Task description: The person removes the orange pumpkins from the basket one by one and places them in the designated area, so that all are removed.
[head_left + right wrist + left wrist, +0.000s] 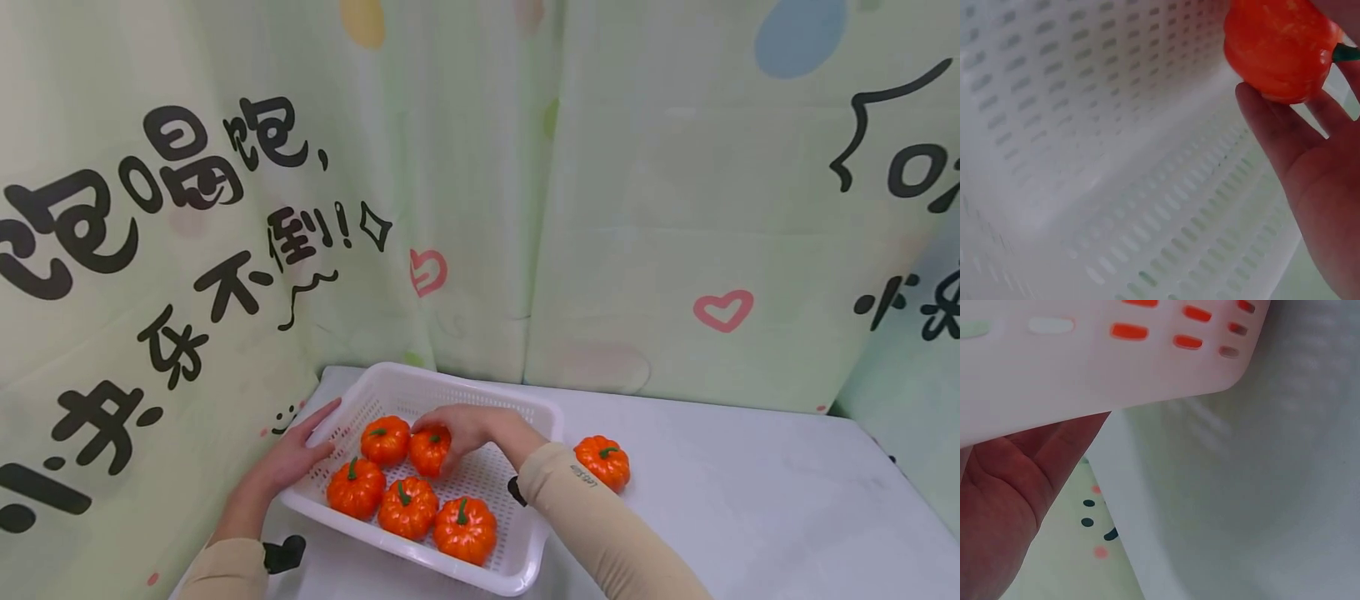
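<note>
Five small orange toy pumpkins with green stems are in a white perforated plastic basket. My right hand reaches into the basket and holds one pumpkin between thumb and fingers. The right wrist view shows this pumpkin with fingertips along its side. Left of it sits another pumpkin; nearer the front lie a pumpkin, a second and a third. At the basket's left rim, my left hand rests with fingers extended; in the left wrist view the rim hides its fingertips.
One more pumpkin lies on the white table, just right of the basket, beside my right sleeve. A pale green printed curtain hangs behind the table and along its left side.
</note>
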### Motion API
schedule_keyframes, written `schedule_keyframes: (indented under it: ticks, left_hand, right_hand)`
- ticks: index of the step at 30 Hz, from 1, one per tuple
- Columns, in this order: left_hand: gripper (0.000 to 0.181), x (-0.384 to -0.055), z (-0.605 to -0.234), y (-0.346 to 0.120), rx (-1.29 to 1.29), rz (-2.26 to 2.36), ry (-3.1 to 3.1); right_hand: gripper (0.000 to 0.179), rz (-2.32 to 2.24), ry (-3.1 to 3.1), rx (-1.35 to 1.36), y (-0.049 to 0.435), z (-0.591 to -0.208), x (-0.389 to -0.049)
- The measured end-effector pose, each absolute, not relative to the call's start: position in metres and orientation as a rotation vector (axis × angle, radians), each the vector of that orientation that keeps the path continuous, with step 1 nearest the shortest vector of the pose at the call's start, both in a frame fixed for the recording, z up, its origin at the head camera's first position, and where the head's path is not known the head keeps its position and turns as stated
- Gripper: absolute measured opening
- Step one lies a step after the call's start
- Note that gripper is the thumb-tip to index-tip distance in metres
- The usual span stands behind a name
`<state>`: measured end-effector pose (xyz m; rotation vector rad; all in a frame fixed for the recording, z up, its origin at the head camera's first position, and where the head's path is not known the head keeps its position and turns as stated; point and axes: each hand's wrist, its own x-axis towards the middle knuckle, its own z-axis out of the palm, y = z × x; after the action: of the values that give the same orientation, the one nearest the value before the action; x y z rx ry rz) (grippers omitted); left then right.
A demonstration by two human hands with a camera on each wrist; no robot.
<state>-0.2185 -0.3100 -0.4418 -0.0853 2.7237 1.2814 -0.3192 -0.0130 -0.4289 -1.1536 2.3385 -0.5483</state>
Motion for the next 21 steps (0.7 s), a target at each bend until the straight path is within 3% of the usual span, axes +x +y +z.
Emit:
schedule_keyframes:
  ticks: [21]
  left_hand:
    - [0.070, -0.218, -0.440, -0.310, -0.070, 1.227, 2.745]
  right_hand:
    - [0.065, -0.675, 2.400, -1.130, 0.031, -0.370, -0.325]
